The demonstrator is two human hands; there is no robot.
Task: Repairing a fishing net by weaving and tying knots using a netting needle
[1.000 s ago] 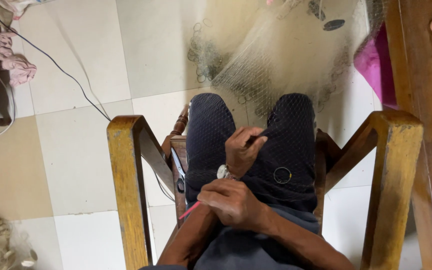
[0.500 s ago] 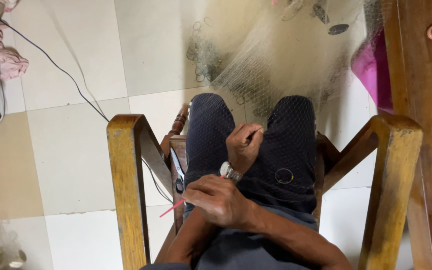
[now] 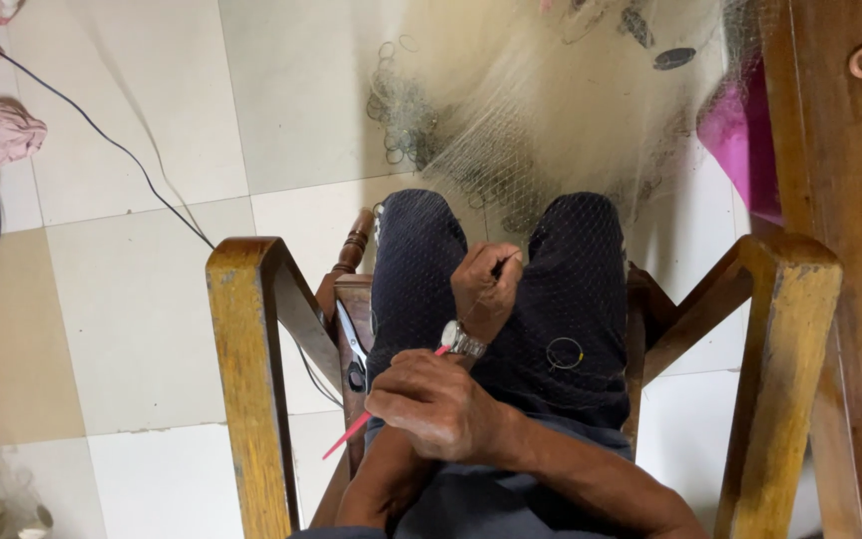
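While the left hand [image 3: 486, 284] pinched the net [image 3: 561, 120], right hand [image 3: 436, 404] fingers gripped a red needle [image 3: 351, 434], seemingly mid-stitch; threading next would need taut mesh.

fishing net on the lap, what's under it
Under the fishing net lie both knees in dark trousers, visible through the mesh. Farther out it covers pale floor tiles. A small ring rests on one thigh. The feet are hidden.
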